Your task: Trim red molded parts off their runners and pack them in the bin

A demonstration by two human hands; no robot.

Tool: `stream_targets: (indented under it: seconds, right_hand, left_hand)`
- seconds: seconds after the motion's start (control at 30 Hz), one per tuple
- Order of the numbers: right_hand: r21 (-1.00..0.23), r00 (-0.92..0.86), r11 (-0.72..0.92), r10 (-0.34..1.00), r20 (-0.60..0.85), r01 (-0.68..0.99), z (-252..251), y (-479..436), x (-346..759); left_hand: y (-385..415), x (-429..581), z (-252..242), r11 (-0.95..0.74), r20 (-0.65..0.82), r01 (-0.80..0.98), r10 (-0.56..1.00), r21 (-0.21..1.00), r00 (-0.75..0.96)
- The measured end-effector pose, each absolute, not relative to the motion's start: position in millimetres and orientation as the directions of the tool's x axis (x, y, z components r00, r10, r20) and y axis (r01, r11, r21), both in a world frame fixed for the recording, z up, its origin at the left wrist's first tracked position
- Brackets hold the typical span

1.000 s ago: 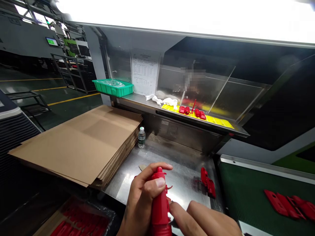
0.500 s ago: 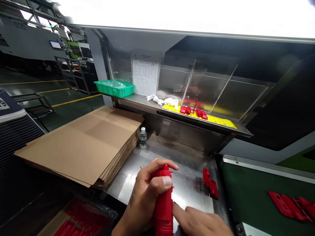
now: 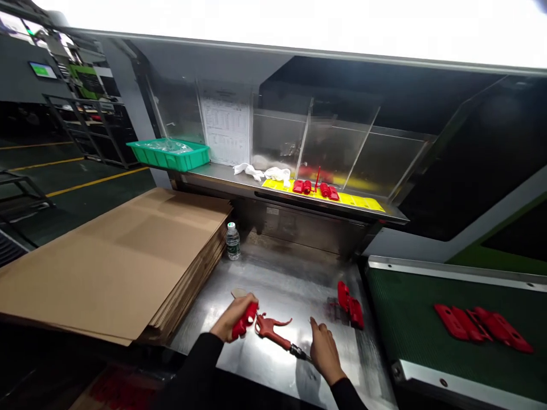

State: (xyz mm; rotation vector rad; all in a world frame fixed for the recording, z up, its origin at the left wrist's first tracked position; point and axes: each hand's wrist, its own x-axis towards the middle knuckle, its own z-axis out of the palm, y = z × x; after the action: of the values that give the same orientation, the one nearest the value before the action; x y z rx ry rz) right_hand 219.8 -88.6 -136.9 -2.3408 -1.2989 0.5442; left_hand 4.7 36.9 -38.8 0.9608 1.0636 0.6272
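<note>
The red part (image 3: 241, 326) sits low in the centre of the frame, the left hand's (image 3: 231, 320) fingers wrapped around it. It has just left its upright hold between both hands; that two-handed work looks paused. The orange-red air gun (image 3: 273, 335) now shows between the hands. The right hand (image 3: 327, 350) is beside its rear fitting, fingers partly curled; I cannot tell whether they grip. Bare metal bench (image 3: 273, 279) surrounds them, with cardboard (image 3: 119, 250) at left, a green conveyor (image 3: 397, 319) lower right, and factory floor (image 3: 92, 179) upper left.

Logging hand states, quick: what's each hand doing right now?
Left hand: closed, holding a red part.
Right hand: at the rear end of the orange tool; grip cannot be told.
</note>
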Motion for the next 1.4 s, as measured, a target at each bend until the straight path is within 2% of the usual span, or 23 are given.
stream_targets:
  seconds: [0.13,0.27,0.37,0.43,0.47,0.57,0.63,0.7,0.73,0.8,0.87,0.93,1.07,1.2,1.3,1.4]
  right_hand:
    - [-0.561,0.485,-0.476,0.862,-0.146,0.677,-184,-77,236]
    - [-0.688,0.488,-0.384,0.872,-0.05,0.616,-189,-68,228]
    - [-0.806,0.412,-0.242,0.911,0.004,0.541,-184,-70,183]
    - [-0.916,0.285,-0.131,0.958,-0.019,0.379,-178,-73,139]
    - [-0.983,0.201,-0.088,0.978,-0.054,0.16,-173,-74,118]
    - [-0.963,0.035,-0.115,0.991,-0.127,-0.244,-151,-72,73]
    - [-0.935,-0.066,-0.166,0.986,-0.153,-0.314,-134,-70,63]
    - [-0.95,-0.116,-0.167,0.983,-0.14,-0.265,-121,-70,63]
    - [-0.975,-0.105,-0.137,0.987,-0.12,-0.173,-117,-71,65]
    - [-0.985,-0.073,-0.045,0.996,-0.058,0.168,-116,-69,73]
    - [-0.847,-0.06,0.025,0.998,-0.008,0.531,-122,-59,82]
    - [-0.682,-0.023,0.009,1.0,-0.012,0.731,-134,-34,89]
    - [-0.492,0.118,-0.135,0.991,-0.066,0.86,-159,45,90]
    - [-0.355,0.138,-0.164,0.986,-0.098,0.92,-165,109,75]
    - [-0.379,0.052,-0.071,0.997,-0.059,0.923,-148,115,70]
    - [-0.481,-0.049,0.046,0.999,0.006,0.876,-117,71,70]
  left_hand:
    - [25,7,-75,0.501,-0.463,-0.014,0.812,0.866,0.356]
    - [13,3,-90,0.492,-0.464,-0.087,0.856,0.866,0.226]
    - [3,-4,-95,0.467,-0.458,-0.112,0.884,0.877,0.098]
    - [-6,-9,-93,0.42,-0.422,-0.132,0.907,0.898,0.017]
    - [-12,-12,-90,0.388,-0.395,-0.149,0.918,0.91,-0.025]
    - [-28,-23,-78,0.346,-0.393,-0.363,0.918,0.865,-0.063]
    - [-38,-32,-69,0.411,-0.459,-0.569,0.886,0.712,0.065]
    - [-45,-41,-64,0.476,-0.488,-0.675,0.851,0.564,0.192]
    - [-47,-44,-63,0.491,-0.491,-0.698,0.841,0.521,0.225]
    - [-50,-50,-69,0.471,-0.496,-0.731,0.843,0.494,0.208]
    - [-53,-55,-80,0.449,-0.515,-0.743,0.841,0.496,0.165]
    - [-56,-61,-93,0.476,-0.568,-0.744,0.808,0.468,0.16]
    - [-64,-76,-105,0.504,-0.567,-0.764,0.793,0.403,0.223]
    - [-66,-85,-88,0.466,-0.513,-0.72,0.84,0.514,0.176]
    - [-61,-89,-70,0.408,-0.485,-0.686,0.87,0.603,0.091]
    - [-51,-93,-56,0.33,-0.42,-0.641,0.908,0.693,0.013]
